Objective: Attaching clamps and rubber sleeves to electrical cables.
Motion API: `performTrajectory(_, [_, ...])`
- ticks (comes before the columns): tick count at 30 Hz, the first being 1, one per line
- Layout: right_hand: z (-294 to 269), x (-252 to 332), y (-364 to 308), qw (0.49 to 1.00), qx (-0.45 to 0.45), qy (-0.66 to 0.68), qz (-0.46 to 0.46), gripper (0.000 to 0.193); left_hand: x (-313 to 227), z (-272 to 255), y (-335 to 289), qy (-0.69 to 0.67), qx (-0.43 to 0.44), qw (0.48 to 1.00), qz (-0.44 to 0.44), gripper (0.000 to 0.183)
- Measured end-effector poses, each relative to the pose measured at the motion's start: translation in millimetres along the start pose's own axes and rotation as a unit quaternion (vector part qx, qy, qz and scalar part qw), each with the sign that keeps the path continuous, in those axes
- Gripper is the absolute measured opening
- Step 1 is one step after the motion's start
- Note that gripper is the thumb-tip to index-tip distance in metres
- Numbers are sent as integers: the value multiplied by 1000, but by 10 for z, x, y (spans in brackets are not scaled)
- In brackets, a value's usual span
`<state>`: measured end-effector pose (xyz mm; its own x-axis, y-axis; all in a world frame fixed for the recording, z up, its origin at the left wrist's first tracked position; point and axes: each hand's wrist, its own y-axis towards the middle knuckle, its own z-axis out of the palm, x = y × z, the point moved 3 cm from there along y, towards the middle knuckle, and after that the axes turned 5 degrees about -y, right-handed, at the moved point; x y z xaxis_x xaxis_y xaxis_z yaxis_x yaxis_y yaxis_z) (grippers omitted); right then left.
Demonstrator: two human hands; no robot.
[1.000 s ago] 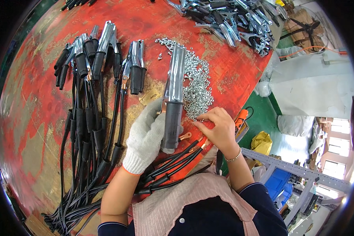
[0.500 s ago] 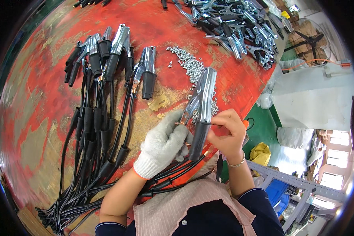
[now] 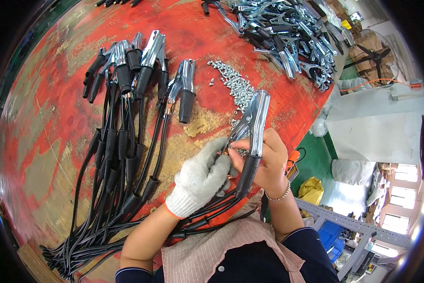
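Note:
A silver metal ground clamp point(image 3: 258, 122) with a black handle sleeve point(image 3: 248, 177) stands tilted between my hands. My left hand point(image 3: 202, 172), in a white knit glove, is closed around the clamp's other arm, by a copper-coloured cable end. My bare right hand point(image 3: 268, 158) reaches behind the sleeved arm. Its thumb and index finger pinch together at the copper end, and whatever small piece sits between them is too hidden to name. Loose small nuts or screws point(image 3: 240, 89) lie in a heap just beyond the clamp.
Left of my hands lie several clamps point(image 3: 148, 61) joined to black cables point(image 3: 110, 155), bundled toward the near left. A large pile of clamps point(image 3: 287, 37) covers the far right of the worn red table point(image 3: 183, 42). An orange-handled tool point(image 3: 293, 158) is beside my right wrist.
My right hand has moved from the outer side of the black sleeve, with its fingers now reaching behind the clamp to the copper end. The clamp has shifted slightly right and nearer.

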<state>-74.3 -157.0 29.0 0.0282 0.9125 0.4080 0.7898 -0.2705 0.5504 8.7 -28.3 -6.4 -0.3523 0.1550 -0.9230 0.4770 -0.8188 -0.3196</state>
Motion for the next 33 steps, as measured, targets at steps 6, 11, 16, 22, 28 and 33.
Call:
performTrajectory(6, [19,-5,-39,999,-9,16,26,26,-22,14,5,31,-1,1000,6,35])
performTrajectory(11, [17,-32,-95,999,11,18,34,25,12,17,-1,16,6,1000,21,34])
performTrajectory(16, [14,-30,-96,999,14,25,46,25,35,23,9,8,10,1000,5,35])
performTrajectory(22, [26,-35,-102,1000,13,7,15,26,31,21,9,-19,9,1000,-9,36])
performTrajectory(28, [5,-2,-130,1000,1,17,16,25,-11,16,-13,13,12,1000,23,36])
performTrajectory(33, [-42,-80,-262,1000,-5,2,-10,22,-5,53,-22,29,21,999,24,35])
